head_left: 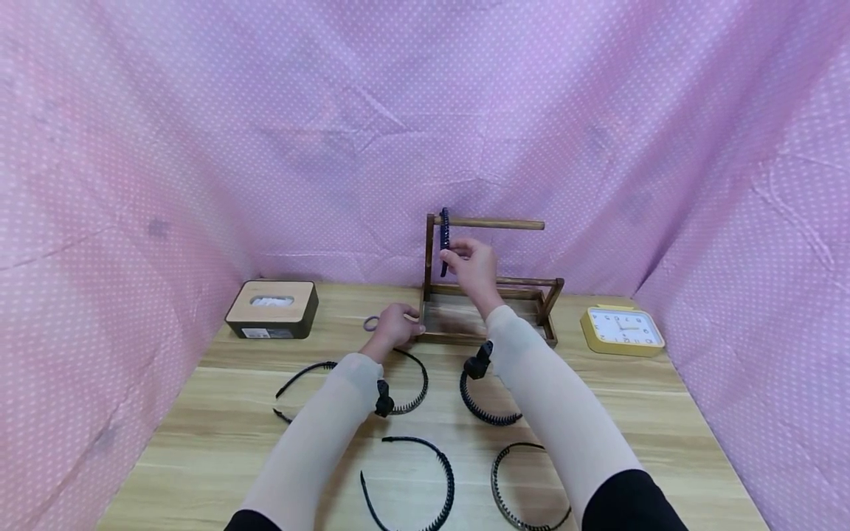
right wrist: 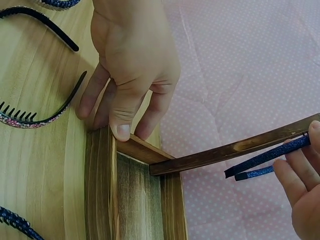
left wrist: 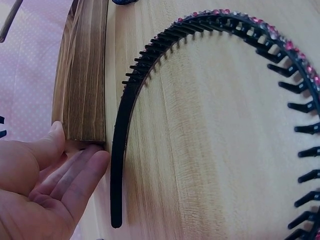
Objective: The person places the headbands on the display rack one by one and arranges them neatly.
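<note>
My right hand (head_left: 476,265) pinches a dark blue glittery headband (head_left: 445,234) by its lower part. The headband hangs over the upper bar (head_left: 498,223) of a wooden rack (head_left: 458,339), close to the upright post. In the right wrist view its two blue ends (right wrist: 265,157) point past that post. My left hand (head_left: 397,324) grips the left end of the rack's tray, thumb on the rim and fingers around the corner. Right beside that hand in the left wrist view lies a black toothed headband (left wrist: 117,165) with pink and clear stones.
Several more headbands lie on the table, among them one at front middle (head_left: 450,487), one at front right (head_left: 496,483) and a dark one (head_left: 473,409) under my right forearm. A tissue box (head_left: 304,295) stands left, a yellow clock (head_left: 624,328) right. Pink dotted cloth (head_left: 332,147) hangs behind.
</note>
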### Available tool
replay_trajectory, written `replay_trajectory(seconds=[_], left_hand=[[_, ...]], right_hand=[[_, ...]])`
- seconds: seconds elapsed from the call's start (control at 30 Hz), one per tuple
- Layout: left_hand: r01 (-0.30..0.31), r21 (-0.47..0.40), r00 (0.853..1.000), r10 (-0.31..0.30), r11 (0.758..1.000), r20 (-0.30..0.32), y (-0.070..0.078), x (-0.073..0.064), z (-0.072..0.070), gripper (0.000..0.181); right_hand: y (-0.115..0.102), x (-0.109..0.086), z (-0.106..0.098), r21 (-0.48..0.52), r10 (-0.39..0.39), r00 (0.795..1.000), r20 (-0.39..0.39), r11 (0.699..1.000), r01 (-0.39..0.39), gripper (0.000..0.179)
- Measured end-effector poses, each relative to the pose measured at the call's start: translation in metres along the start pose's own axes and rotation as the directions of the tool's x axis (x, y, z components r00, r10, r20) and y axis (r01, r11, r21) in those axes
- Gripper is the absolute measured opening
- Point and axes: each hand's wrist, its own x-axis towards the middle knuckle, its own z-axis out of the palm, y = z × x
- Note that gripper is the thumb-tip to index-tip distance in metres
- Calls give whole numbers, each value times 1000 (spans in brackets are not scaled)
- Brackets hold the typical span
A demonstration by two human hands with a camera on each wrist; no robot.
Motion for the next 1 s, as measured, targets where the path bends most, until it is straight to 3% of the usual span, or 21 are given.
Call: replay_trajectory(seconds=[0.17, 0.5, 0.83, 1.0], left_hand=[[-2, 7, 1000, 2, 1000, -5, 1, 1, 0, 36], [20, 1, 1000, -20, 1000, -8, 2, 0, 0, 37], [18, 16, 1000, -17, 1000, -9, 2, 2, 0, 39], [26, 5, 1000, -26, 1000, -4, 0, 3, 0, 39]], right_hand=[[1, 0, -1, -67, -26, 1000, -14, 997, 25, 23], [0, -9, -15, -60, -41, 999, 26, 997, 43, 38], [-5, -38, -62, -231, -114, 985, 131, 962, 142, 31], [2, -64, -88, -319, -80, 978, 191, 938, 139, 35]])
